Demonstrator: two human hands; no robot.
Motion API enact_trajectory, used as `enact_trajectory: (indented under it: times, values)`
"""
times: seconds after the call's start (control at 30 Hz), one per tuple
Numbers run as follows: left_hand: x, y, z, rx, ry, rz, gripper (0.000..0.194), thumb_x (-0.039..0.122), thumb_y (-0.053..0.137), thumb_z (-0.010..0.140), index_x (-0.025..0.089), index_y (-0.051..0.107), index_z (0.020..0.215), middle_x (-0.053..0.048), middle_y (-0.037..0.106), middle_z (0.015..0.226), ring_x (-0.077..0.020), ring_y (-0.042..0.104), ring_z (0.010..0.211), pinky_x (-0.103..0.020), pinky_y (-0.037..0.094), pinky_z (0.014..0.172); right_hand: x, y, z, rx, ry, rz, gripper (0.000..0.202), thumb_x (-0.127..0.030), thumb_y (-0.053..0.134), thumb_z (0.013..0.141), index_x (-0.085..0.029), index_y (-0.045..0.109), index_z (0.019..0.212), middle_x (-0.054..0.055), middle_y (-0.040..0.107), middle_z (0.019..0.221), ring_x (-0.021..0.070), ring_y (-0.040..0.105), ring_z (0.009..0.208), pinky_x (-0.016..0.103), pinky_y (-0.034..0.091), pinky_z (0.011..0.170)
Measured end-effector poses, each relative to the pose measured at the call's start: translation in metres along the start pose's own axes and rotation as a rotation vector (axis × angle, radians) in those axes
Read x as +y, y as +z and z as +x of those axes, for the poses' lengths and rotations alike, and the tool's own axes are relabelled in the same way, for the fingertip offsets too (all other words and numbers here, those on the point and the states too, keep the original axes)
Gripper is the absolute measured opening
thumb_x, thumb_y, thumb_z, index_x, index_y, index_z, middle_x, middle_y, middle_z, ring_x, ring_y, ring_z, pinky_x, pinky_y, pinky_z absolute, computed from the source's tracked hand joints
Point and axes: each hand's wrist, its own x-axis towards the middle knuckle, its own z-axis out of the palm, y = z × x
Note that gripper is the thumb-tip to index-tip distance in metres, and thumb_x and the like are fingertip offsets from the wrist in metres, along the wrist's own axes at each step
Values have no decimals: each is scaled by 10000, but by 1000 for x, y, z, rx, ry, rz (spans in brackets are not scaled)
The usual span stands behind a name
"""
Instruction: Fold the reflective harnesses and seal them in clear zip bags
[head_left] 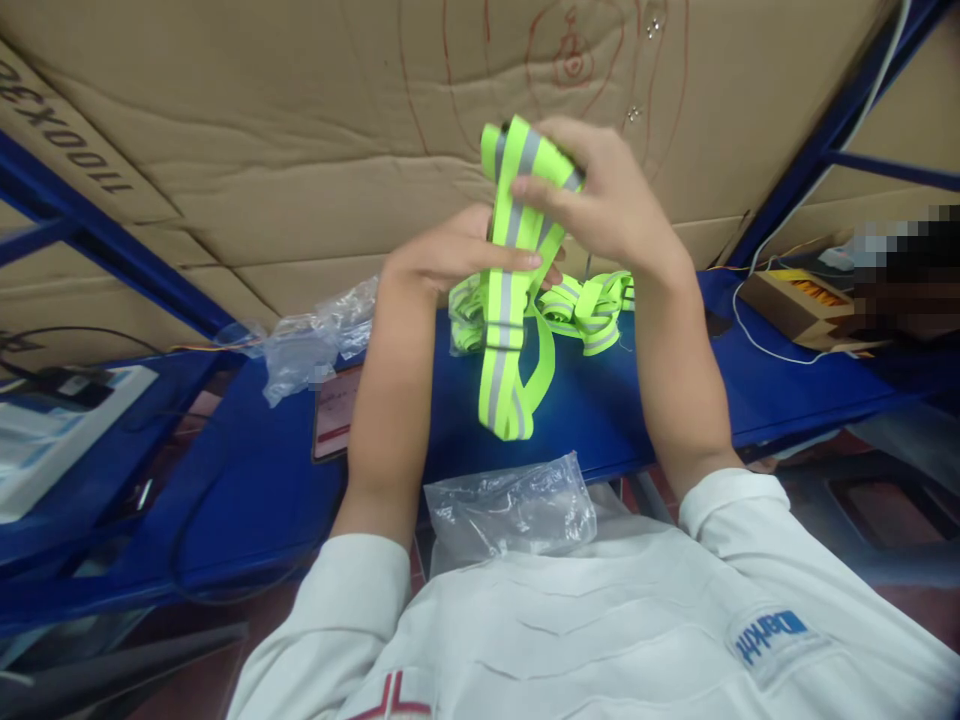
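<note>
A neon yellow-green strap (508,290) with a grey reflective stripe is held up, folded, between both hands. My left hand (469,250) grips its middle, thumb across the front. My right hand (592,195) is closed round the upper folds, thumb on the stripe. A black buckle (504,336) sits on the hanging part, whose loop dangles over the blue table (465,440). Behind it lie more bundled straps (596,310) of the same kind, and one bundle (466,315) at the left seems to be in clear plastic.
A clear plastic bag (517,505) lies at the table's front edge against my shirt. Crumpled plastic bags (319,335) and a phone-like item (336,415) are at left. An open cardboard box (799,305) and a cable stand right. Cardboard (315,130) walls the back.
</note>
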Motion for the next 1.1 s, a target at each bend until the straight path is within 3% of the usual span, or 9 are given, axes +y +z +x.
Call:
enact_trajectory:
  times: [0.1, 0.23, 0.4, 0.6, 0.77, 0.87, 0.97, 1.03, 1.1]
  values:
    - [-2, -3, 0, -79, -19, -19, 411, 369, 886, 787, 128, 756, 1094, -120, 799, 1038, -371, 768, 1080, -505, 607, 1021, 3, -4, 2, 113, -96, -3, 139, -376, 725, 917, -261, 716, 839, 23, 686, 876, 204, 620, 814, 348, 474, 728]
    - [3, 0, -4, -163, -6, -70, 495, 309, 940, 706, 164, 761, 1144, -98, 798, 1075, -404, 700, 1249, -512, 563, 1100, 10, -6, 4, -45, 176, 297, 323, -506, 786, 860, -235, 687, 715, 43, 696, 756, 183, 606, 646, 328, 435, 568]
    - [4, -2, -5, -207, 22, -87, 450, 285, 925, 697, 191, 760, 1106, -64, 801, 1072, -374, 691, 1261, -465, 579, 1086, 17, -8, 6, -119, 271, 512, 313, -459, 872, 750, -174, 762, 819, 56, 733, 784, 168, 643, 660, 301, 495, 578]
    - [-7, -8, 2, 26, -44, 75, 266, 213, 787, 779, 137, 753, 1031, -53, 783, 936, -344, 741, 1108, -484, 584, 1039, 21, -13, 7, -10, 275, 441, 265, -446, 828, 804, -192, 765, 849, 81, 763, 862, 168, 652, 693, 306, 519, 605]
    - [-7, 6, 5, 66, 8, 10, 324, 305, 862, 735, 159, 731, 994, -50, 771, 925, -334, 746, 1064, -470, 593, 989, 24, -14, 10, 73, 271, 469, 109, -330, 781, 867, -231, 738, 854, 18, 705, 809, 132, 582, 640, 285, 474, 589]
    - [-7, 11, 6, 43, 39, -17, 301, 311, 852, 727, 173, 738, 969, -46, 772, 928, -302, 755, 1025, -439, 605, 948, 26, -13, 10, 80, 241, 364, 121, -329, 802, 859, -228, 741, 885, 18, 710, 848, 142, 585, 664, 298, 461, 619]
    - [-11, 10, 8, 16, 47, -19, 256, 278, 807, 742, 161, 743, 960, -43, 766, 915, -286, 763, 1012, -405, 610, 916, 19, -13, 6, 56, 165, 29, 157, -358, 729, 932, -238, 738, 831, 5, 665, 761, 165, 542, 663, 316, 425, 637]
    - [-16, 7, 9, 28, 36, 1, 228, 251, 772, 770, 157, 739, 975, -32, 760, 908, -249, 767, 944, -375, 611, 876, 10, -13, 1, -18, 124, -224, 345, -398, 641, 999, -243, 657, 691, -3, 543, 643, 178, 491, 662, 329, 407, 681]
    - [-21, 5, 9, 76, 47, 29, 198, 241, 763, 794, 167, 733, 976, -14, 754, 887, -195, 752, 830, -346, 614, 821, 1, -12, -2, -155, 134, -269, 403, -440, 661, 999, -243, 584, 655, -11, 485, 630, 184, 483, 703, 327, 407, 757]
